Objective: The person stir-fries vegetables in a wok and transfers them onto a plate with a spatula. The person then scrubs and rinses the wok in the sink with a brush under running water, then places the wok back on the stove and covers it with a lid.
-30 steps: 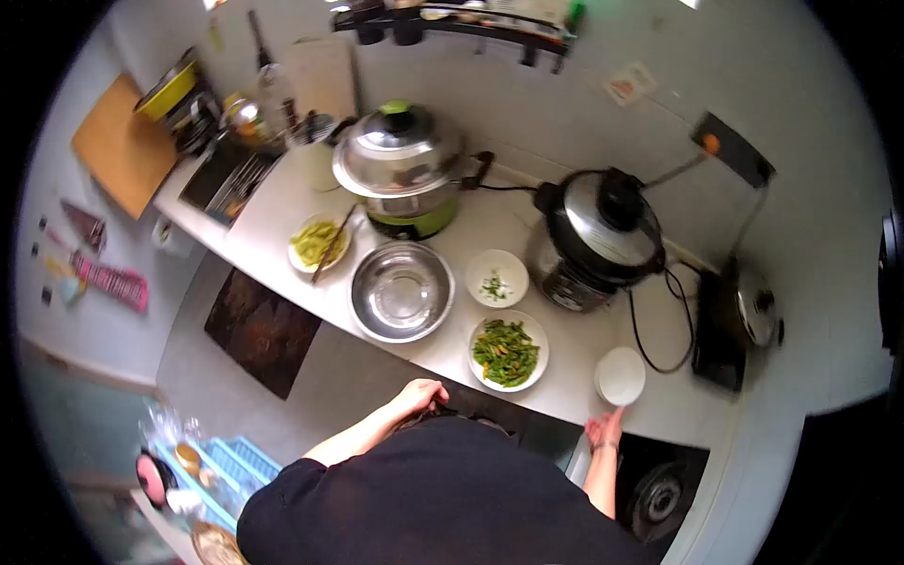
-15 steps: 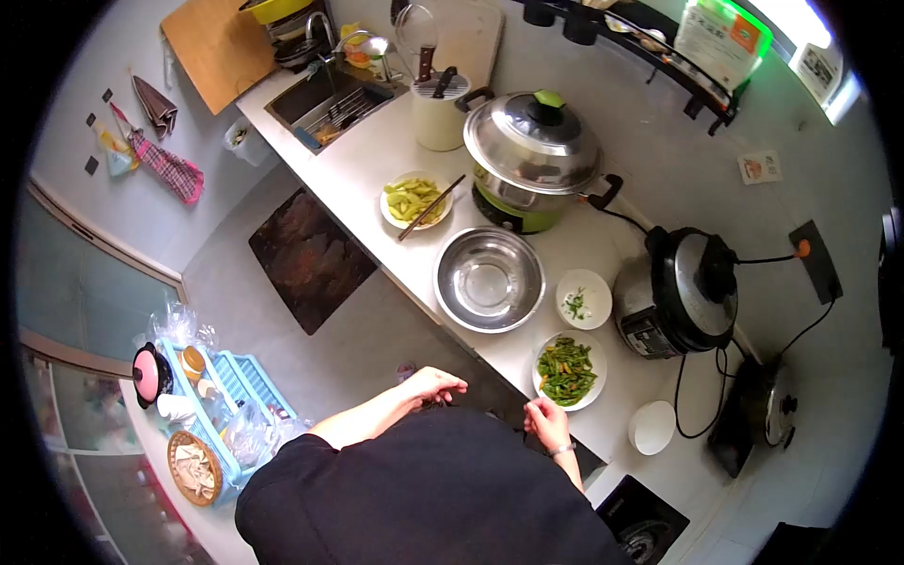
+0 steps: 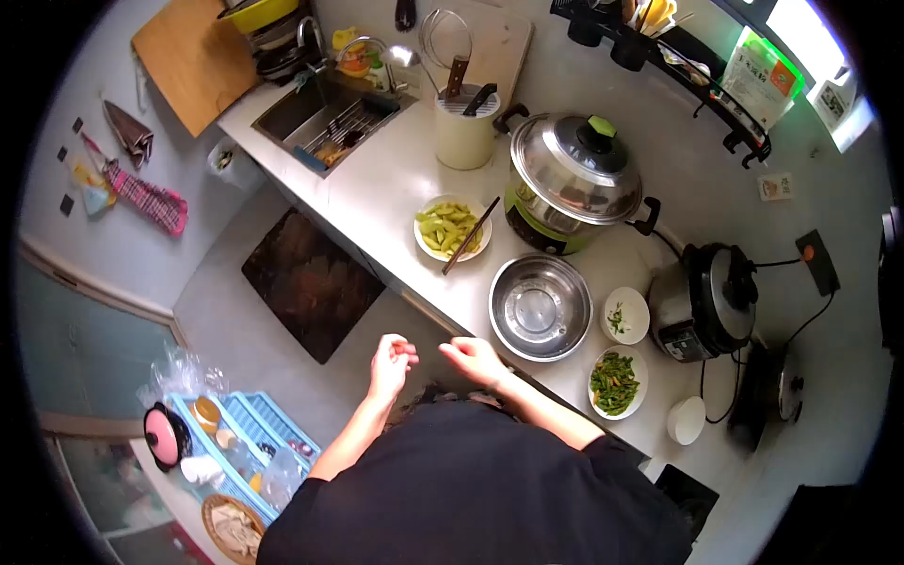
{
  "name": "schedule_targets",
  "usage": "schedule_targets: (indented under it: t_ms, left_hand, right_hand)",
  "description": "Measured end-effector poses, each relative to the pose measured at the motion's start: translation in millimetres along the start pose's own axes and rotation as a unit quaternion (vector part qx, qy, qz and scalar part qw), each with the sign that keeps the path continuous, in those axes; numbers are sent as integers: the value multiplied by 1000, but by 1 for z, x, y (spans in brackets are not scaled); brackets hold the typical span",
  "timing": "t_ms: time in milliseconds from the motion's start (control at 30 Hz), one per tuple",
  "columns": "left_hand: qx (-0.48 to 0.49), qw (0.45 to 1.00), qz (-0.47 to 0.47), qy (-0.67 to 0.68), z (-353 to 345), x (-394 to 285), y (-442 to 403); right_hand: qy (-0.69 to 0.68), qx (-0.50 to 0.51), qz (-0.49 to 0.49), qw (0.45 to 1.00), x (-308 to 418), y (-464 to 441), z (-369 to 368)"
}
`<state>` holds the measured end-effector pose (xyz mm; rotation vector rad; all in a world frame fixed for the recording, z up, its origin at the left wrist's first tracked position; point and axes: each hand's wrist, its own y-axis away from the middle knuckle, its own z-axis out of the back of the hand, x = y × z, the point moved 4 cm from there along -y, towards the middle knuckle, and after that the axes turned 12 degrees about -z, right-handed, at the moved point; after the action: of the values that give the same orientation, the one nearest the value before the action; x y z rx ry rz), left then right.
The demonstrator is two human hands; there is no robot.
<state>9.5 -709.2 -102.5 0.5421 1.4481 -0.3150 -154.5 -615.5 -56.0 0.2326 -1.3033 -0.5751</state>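
My left hand (image 3: 391, 365) hovers in front of the counter's edge, its fingers loosely bent and apart, with nothing visible in it. Facing it across a small gap, my right hand (image 3: 476, 361) is half curled with the thumb out and looks bare. The nearest thing to the right hand is a steel basin (image 3: 540, 306) on the counter, with nothing in it. Beyond my hands stands a plate of pale green sliced vegetable (image 3: 446, 226), with a pair of chopsticks (image 3: 471, 235) across its rim. A plate of cooked green vegetables (image 3: 614, 384) sits right of the basin.
A lidded steamer pot (image 3: 584, 174) and a pressure cooker (image 3: 704, 301) stand along the wall. Near them are a bowl with chopped greens (image 3: 626, 315) and a white bowl (image 3: 686, 420). The sink (image 3: 325, 122) is at the far left, and a blue basket (image 3: 235, 443) is behind on the left.
My right hand has moved left, away from beside the vegetable plate, towards my left hand. The view has shifted, so the counter items appear farther right.
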Motion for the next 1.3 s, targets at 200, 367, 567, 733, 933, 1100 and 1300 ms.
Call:
schedule_targets:
  t_ms: [200,367,567,733,933,1100,1300]
  left_hand:
    - [21,840,-443,-311,17,-138,-13]
    - [8,785,-522,-334,56,-127,-41]
    - [-45,853,-384,-351,124,-90,-92]
    - [-128,928,-93,337,143,-7,-138]
    - [94,769,-56,630,129,-90,-130]
    - [-8,939,-75,335,208,-131,-125]
    - [-163,985,-53,-27,342,-114,-129]
  right_hand:
    - [-469,338,-87,811,65,-67,-109]
    - [-459,301,-97,831,118,-75,-138]
    - [-379,323,103,861,151,-86,-139]
    - [-110,183,380,900,236,-54,-116]
    - [239,6,503,830,196,-145,-140]
    - [280,-45,377,882,198,-218,-142]
    - [172,18,309,935,206,-266,-149]
